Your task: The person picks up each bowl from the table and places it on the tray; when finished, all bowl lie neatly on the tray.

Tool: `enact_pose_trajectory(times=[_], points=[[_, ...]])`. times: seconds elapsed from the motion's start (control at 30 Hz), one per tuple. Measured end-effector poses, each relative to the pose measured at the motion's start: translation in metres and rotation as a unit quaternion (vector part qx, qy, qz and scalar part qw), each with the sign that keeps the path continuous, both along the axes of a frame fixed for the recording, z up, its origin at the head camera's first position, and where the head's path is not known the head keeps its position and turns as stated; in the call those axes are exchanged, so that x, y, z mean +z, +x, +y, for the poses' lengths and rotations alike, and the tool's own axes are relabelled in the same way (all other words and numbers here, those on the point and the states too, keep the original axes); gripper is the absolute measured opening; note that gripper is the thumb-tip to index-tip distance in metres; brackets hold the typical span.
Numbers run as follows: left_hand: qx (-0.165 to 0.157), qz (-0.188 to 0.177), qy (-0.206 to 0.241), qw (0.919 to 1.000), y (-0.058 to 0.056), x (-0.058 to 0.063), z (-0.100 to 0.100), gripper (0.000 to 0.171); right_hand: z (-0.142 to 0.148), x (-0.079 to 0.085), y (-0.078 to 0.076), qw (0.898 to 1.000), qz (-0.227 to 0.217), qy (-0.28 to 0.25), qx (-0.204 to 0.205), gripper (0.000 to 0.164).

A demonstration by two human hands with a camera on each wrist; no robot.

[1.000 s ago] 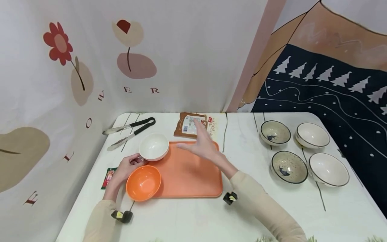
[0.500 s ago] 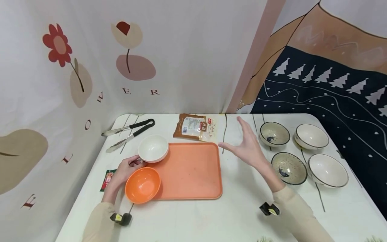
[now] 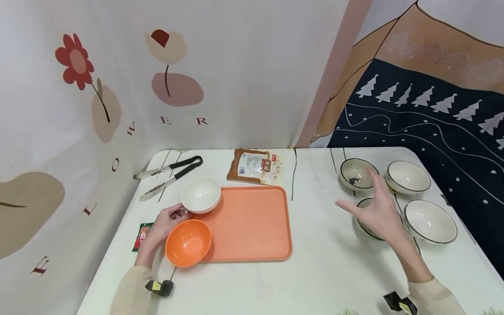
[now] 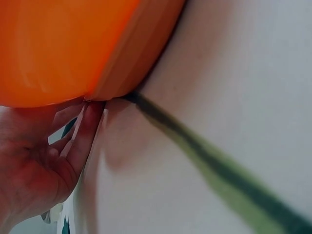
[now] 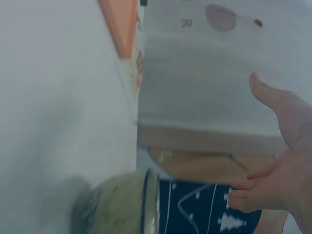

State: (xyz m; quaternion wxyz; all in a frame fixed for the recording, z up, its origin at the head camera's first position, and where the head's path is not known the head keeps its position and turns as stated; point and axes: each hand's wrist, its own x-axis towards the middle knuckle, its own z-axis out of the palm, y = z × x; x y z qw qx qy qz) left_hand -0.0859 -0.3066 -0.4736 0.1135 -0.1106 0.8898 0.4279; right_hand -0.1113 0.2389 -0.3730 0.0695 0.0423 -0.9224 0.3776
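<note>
At the left end of an orange tray (image 3: pixel 252 223), a white bowl (image 3: pixel 201 195) stands behind an orange bowl (image 3: pixel 188 243). My left hand (image 3: pixel 165 222) lies beside them with bent fingers at the white bowl's lower left side. In the left wrist view its fingertips disappear behind the orange bowl (image 4: pixel 63 53), so their hold is unclear. My right hand (image 3: pixel 379 212) hovers over the bowls on the right, thumb and fingers spread, holding nothing. Beneath it is a partly covered speckled bowl (image 3: pixel 365 203); just beyond is a smaller speckled bowl (image 3: pixel 356 173).
Two white dark-rimmed bowls, a smaller one (image 3: pixel 408 177) and a larger one (image 3: pixel 430 222), stand at the right. Black-handled tongs (image 3: pixel 173 175) lie back left. A brown food packet (image 3: pixel 250 165) lies behind the tray, and a green-red sachet (image 3: pixel 141 236) near my left wrist.
My right hand has swept from above the tray rightward to the speckled bowls, staying spread. The left hand and the bowls have kept their places.
</note>
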Motion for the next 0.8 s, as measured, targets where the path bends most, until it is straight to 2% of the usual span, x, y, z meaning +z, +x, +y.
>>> enact_pose_trajectory(times=[0.2,0.53,0.8], points=[[0.008,0.006,-0.005,0.9999,0.001,0.003,-0.004,0.054,0.025,-0.016,0.010,1.000,-0.009,-0.001,-0.023,0.117],[0.012,0.009,0.012,0.9998,0.001,-0.004,-0.001,0.053,0.066,-0.057,0.042,0.996,-0.052,-0.020,-0.077,0.113],[0.023,0.014,0.017,0.9995,0.004,-0.003,0.001,0.054,0.065,-0.074,0.042,0.995,-0.046,0.004,-0.088,0.122]])
